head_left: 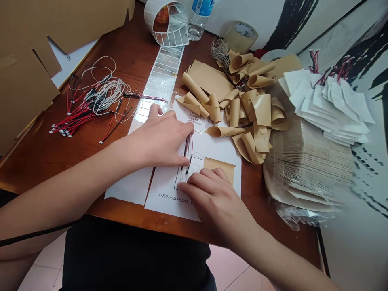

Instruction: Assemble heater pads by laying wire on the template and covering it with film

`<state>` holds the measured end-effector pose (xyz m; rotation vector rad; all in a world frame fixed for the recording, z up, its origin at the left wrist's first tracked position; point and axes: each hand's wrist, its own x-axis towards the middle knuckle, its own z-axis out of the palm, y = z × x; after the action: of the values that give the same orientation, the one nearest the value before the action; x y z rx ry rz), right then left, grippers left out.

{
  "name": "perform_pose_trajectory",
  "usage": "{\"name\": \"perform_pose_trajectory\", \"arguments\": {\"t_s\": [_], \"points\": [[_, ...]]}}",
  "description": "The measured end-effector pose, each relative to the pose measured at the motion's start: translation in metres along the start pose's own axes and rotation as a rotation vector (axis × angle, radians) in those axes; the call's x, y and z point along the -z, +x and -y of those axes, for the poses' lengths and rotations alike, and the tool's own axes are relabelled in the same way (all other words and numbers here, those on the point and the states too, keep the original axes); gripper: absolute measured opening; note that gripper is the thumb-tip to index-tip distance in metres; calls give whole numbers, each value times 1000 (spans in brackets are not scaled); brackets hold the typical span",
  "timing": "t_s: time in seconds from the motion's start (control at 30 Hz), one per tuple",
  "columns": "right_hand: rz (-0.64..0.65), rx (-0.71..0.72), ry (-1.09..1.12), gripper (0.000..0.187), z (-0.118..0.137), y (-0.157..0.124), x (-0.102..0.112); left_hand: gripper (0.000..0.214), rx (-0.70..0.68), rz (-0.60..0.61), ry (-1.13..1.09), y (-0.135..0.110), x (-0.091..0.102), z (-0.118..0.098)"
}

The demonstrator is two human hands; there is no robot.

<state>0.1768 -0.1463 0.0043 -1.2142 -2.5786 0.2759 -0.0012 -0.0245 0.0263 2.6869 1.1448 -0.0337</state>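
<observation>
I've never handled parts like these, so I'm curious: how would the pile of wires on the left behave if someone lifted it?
The pile of wires would probably flop, since its strands are thin and many curve. It may tangle, as white strands lie looped across it. It is likely light: slender leads with small white plugs.

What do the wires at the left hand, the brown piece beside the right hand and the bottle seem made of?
Wires: probably metal cores in plastic insulation; only the red and black outer covering shows.
Brown piece: likely kraft paper, matte, judging by its tan colour and thin edge.
Bottle: probably clear, glossy plastic, being see-through with highlights.
</observation>
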Motion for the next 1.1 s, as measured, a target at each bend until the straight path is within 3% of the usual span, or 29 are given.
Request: {"name": "perform_pose_trajectory", "arguments": {"t_s": [1.1], "points": [[-31, 44, -45, 26, 2, 3, 3, 63, -77, 57, -22, -7, -1, -5]]}}
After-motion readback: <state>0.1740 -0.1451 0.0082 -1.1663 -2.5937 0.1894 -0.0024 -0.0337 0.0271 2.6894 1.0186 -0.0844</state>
